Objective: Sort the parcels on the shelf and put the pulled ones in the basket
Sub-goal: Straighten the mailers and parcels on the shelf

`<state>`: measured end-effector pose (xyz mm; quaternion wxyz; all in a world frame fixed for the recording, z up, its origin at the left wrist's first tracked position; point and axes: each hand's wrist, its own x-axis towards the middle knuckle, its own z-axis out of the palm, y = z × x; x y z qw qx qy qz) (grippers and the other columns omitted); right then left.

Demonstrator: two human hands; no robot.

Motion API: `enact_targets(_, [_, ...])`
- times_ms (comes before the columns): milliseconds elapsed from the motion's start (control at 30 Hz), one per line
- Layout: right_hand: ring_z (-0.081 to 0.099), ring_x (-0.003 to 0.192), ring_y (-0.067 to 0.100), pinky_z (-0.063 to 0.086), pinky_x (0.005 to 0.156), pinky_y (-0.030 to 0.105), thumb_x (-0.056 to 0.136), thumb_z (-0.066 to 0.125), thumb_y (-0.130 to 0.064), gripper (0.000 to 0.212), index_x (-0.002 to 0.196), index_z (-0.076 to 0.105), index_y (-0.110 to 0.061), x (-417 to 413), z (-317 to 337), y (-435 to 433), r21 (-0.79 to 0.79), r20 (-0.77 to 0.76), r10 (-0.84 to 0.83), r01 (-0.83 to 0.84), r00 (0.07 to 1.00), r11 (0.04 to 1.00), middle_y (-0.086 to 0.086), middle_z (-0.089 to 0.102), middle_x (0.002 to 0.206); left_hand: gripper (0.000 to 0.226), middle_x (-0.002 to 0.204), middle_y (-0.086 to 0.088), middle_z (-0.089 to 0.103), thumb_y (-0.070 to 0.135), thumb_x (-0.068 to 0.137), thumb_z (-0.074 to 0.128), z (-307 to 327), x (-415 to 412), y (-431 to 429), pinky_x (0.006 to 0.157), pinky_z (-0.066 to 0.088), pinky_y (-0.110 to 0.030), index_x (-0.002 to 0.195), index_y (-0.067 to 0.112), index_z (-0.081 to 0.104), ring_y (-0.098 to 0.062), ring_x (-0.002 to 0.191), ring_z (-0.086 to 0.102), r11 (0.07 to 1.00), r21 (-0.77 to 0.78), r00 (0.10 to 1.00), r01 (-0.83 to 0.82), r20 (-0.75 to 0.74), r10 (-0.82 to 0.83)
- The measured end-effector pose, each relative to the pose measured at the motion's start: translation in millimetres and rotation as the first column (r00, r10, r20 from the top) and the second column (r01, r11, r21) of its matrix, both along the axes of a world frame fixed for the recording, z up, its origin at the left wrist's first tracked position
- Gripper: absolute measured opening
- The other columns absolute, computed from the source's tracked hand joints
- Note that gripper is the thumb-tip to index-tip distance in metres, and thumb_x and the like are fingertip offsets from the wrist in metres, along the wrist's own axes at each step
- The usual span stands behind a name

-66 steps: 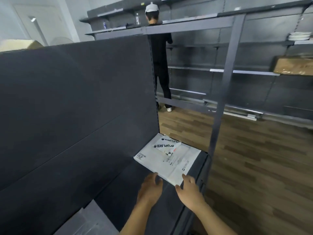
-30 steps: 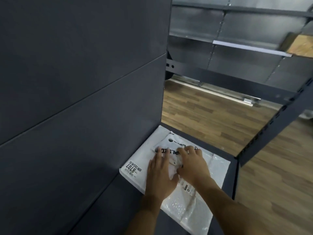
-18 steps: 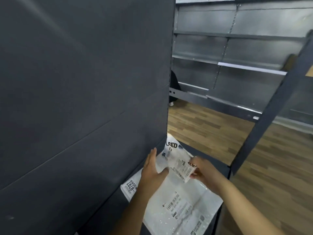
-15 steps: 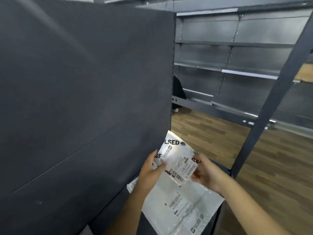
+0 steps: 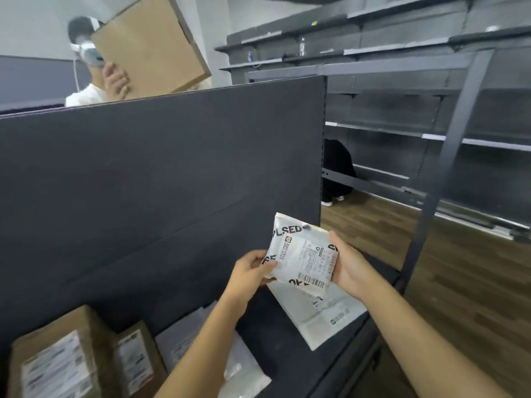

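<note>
One small parcel (image 5: 303, 255) is gripped between left hand (image 5: 250, 271) and right hand (image 5: 349, 267); others remain shelved, no basket seen

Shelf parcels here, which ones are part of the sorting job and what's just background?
Job:
small white parcel, held by left hand and right hand
flat white mailer
two cardboard boxes
clear plastic bag

Background:
bottles
raised cardboard box
</note>
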<state>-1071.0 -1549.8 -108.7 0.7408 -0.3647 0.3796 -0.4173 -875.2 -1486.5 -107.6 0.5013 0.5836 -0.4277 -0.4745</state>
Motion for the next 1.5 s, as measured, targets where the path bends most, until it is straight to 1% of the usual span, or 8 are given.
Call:
enact_targets(233, [0.065, 0.090, 0.024, 0.053, 0.078, 0.041, 0.094, 0.054, -0.030, 0.021, 0.111, 0.062, -0.020, 16.4, 33.0, 36.0, -0.248, -0.300, -0.079, 0.002, 0.951, 0.969, 0.013, 0.067, 0.109, 0.034, 0.114, -0.001, 0.069, 0.024, 0.089, 0.063, 19.9, 20.0, 57.9, 0.089, 0.056, -0.035, 0.119, 0.012, 0.055, -0.019, 0.098, 0.070, 0.993, 0.087, 0.994, 0.074, 0.070, -0.080])
enact_targets(367, [0.062, 0.096, 0.014, 0.051, 0.081, 0.034, 0.088, 0.055, -0.042, 0.016, 0.101, 0.065, -0.038, 34.0, 79.9, 49.5, -0.461, -0.617, -0.080, -0.277, 0.783, 0.843, -0.005, 0.064, 0.109, 0.034, 0.115, -0.004, 0.068, 0.027, 0.092, 0.060, 53.3, 39.0, 74.3, 0.087, 0.056, -0.040, 0.125, 0.018, 0.055, -0.028, 0.095, 0.070, 0.996, 0.033, 0.990, 0.083, -0.119, -0.079])
enact_targets(500, [0.055, 0.100, 0.005, 0.043, 0.076, 0.023, 0.092, 0.054, -0.040, 0.029, 0.118, 0.059, -0.029, 68.2, 117.8, 59.4, -0.493, -0.771, -0.063, -0.531, 0.633, 0.689, -0.012, 0.056, 0.115, 0.024, 0.107, -0.018, 0.071, 0.018, 0.093, 0.057, 67.7, 51.1, 94.0, 0.084, 0.057, -0.041, 0.114, 0.006, 0.064, -0.031, 0.099, 0.069, 0.984, -0.009, 0.984, 0.178, 0.035, -0.177])
enact_targets(600, [0.055, 0.108, 0.008, 0.043, 0.087, 0.027, 0.087, 0.059, -0.046, 0.044, 0.127, 0.052, -0.029, 84.2, 124.8, 60.1, -0.550, -0.713, -0.118, -0.448, 0.691, 0.704, -0.011, 0.058, 0.119, 0.022, 0.102, -0.015, 0.073, 0.015, 0.094, 0.056, 63.8, 64.1, 107.2, 0.082, 0.058, -0.041, 0.111, 0.004, 0.064, -0.029, 0.095, 0.071, 0.994, -0.110, 0.999, -0.024, -0.049, 0.019])
enact_targets(733, [0.060, 0.108, 0.012, 0.049, 0.094, 0.033, 0.086, 0.066, -0.035, 0.049, 0.130, 0.050, -0.022, 91.9, 98.3, 70.3, -0.483, -0.440, -0.096, -0.146, 0.893, 0.863, -0.008, 0.061, 0.117, 0.018, 0.106, -0.013, 0.072, 0.015, 0.095, 0.056, 52.4, 85.7, 116.0, 0.082, 0.058, -0.039, 0.109, 0.005, 0.061, -0.025, 0.095, 0.071, 0.944, -0.127, 0.926, -0.305, -0.270, 0.263])
enact_targets(900, [0.070, 0.089, 0.016, 0.057, 0.075, 0.026, 0.092, 0.059, -0.013, 0.029, 0.121, 0.055, -0.013, 113.9, 58.3, 91.3, -0.359, -0.382, 0.153, -0.299, 0.912, 0.884, -0.001, 0.070, 0.102, 0.013, 0.108, -0.012, 0.070, 0.014, 0.094, 0.057, 51.5, 91.6, 118.7, 0.085, 0.057, -0.042, 0.105, 0.008, 0.061, -0.026, 0.099, 0.069, 0.907, -0.119, 0.867, -0.403, -0.366, 0.337])
enact_targets(1333, [0.069, 0.086, 0.017, 0.059, 0.069, 0.026, 0.092, 0.054, -0.004, 0.019, 0.105, 0.065, -0.012, 152.0, 28.3, 95.0, -0.369, -0.396, 0.118, -0.275, 0.911, 0.888, 0.005, 0.072, 0.098, 0.013, 0.105, -0.014, 0.069, 0.011, 0.090, 0.062, 16.2, 117.1, 132.5, 0.083, 0.057, -0.037, 0.101, 0.005, 0.060, -0.025, 0.097, 0.068, 0.909, 0.027, 0.865, -0.416, -0.297, 0.404])
enact_targets(1500, [0.066, 0.083, 0.016, 0.056, 0.074, 0.034, 0.091, 0.056, -0.003, 0.018, 0.100, 0.065, -0.015, 169.4, 8.0, 87.9, -0.310, -0.430, 0.072, -0.222, 0.900, 0.925, 0.003, 0.070, 0.096, 0.022, 0.103, -0.013, 0.071, 0.001, 0.089, 0.056, -5.7, 130.5, 124.9, 0.080, 0.058, -0.039, 0.111, 0.002, 0.063, -0.026, 0.094, 0.069, 0.888, 0.144, 0.886, -0.436, -0.104, 0.452])
